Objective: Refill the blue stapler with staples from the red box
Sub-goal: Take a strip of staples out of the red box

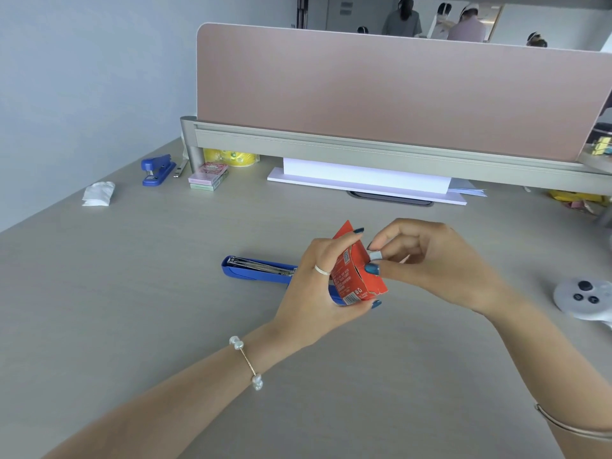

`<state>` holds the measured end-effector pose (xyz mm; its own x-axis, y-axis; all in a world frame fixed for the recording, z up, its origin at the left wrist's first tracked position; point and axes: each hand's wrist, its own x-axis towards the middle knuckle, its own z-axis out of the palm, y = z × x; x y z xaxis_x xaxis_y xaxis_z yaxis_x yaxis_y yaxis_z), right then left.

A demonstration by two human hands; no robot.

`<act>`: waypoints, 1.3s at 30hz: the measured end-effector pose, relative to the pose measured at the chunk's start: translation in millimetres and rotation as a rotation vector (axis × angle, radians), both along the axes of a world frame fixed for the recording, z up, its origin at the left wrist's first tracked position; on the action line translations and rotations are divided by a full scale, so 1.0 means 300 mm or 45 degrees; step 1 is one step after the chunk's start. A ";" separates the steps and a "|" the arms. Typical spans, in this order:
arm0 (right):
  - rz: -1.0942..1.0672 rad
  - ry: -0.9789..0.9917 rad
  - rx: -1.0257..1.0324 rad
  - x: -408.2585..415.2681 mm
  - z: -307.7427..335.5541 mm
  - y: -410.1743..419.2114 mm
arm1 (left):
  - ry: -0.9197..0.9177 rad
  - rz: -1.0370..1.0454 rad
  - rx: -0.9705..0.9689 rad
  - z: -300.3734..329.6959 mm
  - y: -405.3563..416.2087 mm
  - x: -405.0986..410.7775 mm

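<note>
A person's hands work at a red box (356,276) above an opened blue stapler (256,270) on a desk (132,309).

The left hand (318,289) grips the box, whose barcode and small print are too blurred to read; the right hand (430,260) pinches a pale strip at its open end between fingers (372,269). The stapler lies flat just behind, its metal track exposed. Bare desk spreads left and forward; a white controller (584,298) sits near the right edge.
</note>
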<state>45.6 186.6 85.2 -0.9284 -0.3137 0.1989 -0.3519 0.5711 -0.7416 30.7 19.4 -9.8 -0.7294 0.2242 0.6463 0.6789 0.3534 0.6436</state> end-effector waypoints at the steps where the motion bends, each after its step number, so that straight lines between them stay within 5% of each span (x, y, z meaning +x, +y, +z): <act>1: -0.015 0.058 0.049 0.003 -0.002 -0.004 | 0.009 0.010 -0.018 -0.002 0.000 0.000; 5: -0.023 0.168 0.117 0.013 -0.002 -0.011 | 0.015 0.062 -0.038 -0.005 0.003 -0.005; 10: -0.105 0.101 -0.176 -0.017 0.010 0.027 | 0.023 0.105 0.035 0.029 0.061 0.003; 16: -0.156 0.060 -0.383 -0.048 0.030 0.111 | -0.426 -0.177 0.274 0.026 0.222 -0.032; 23: -0.195 -0.021 -0.348 -0.086 -0.013 0.138 | -0.755 -0.362 0.034 -0.028 0.289 -0.092; 31: -0.159 -0.262 -0.409 -0.112 -0.090 0.109 | -0.633 -0.317 -0.399 -0.031 0.281 -0.051; 39: -0.160 -0.095 -0.432 -0.123 -0.128 0.084 | -0.558 -0.371 -0.517 0.023 0.212 -0.021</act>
<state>8.7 211.7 46.9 -0.9715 -0.1242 0.2021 -0.2322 0.3235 -0.9173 24.3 83.1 -3.0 -0.7782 0.6151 0.1265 0.4892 0.4674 0.7363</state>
